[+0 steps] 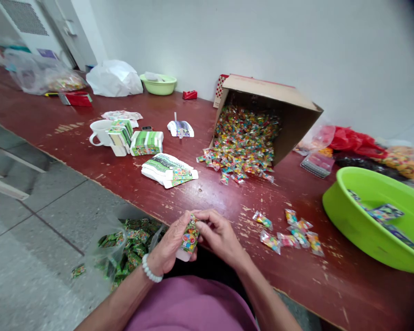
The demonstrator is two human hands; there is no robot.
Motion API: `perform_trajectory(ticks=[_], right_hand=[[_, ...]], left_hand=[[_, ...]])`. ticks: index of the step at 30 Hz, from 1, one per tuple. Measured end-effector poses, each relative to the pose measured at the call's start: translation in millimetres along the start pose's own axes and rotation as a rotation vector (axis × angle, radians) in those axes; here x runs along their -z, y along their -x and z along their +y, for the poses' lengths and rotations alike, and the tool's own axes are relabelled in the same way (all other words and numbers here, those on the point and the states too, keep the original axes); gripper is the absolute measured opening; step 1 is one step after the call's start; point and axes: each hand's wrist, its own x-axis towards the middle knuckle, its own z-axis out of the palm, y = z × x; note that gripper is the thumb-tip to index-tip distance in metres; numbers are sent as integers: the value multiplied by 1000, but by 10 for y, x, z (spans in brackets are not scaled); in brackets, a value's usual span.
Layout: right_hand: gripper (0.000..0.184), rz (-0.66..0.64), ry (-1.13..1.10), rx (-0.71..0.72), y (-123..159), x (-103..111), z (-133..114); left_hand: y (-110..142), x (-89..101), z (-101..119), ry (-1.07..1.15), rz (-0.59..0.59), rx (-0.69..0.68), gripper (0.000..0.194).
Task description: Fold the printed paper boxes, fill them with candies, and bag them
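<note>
Just over the table's near edge, my left hand point(171, 241) is closed around a small printed candy box point(189, 237), green with colourful pictures and a white flap at its lower end. My right hand point(219, 235) pinches the upper end of the same box between thumb and fingers. To the right on the table lie several small clear packets of coloured candy point(289, 241). Beyond my hands rests a stack of flattened green-and-white boxes point(166, 168). A cardboard carton point(272, 85) on its side spills many more candy packets point(243, 138) onto the table.
A green basin point(376, 243) holding dark printed packs stands at the right. At the left are a white mug point(99, 133) and more stacked flat boxes point(146, 143). On the floor by the table, a clear plastic bag point(106, 248) contains many filled green boxes point(136, 250).
</note>
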Motion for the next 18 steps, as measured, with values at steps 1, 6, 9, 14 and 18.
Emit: perform_trajectory(ticks=[1, 6, 9, 14, 18], right_hand=[[26, -35, 63, -21, -110, 73, 84], [37, 286, 491, -75, -833, 562, 610], [43, 328, 560, -119, -1115, 708, 852], [22, 379, 528, -158, -1212, 781, 1010], [28, 507, 392, -152, -1100, 883, 1004]], left_hand=[[-1, 4, 17, 12, -1, 1, 53], [37, 69, 96, 33, 6, 12, 34], [67, 162, 99, -17, -19, 7, 36], [111, 328, 153, -101, 46, -16, 44], [113, 439, 244, -162, 78, -38, 53]])
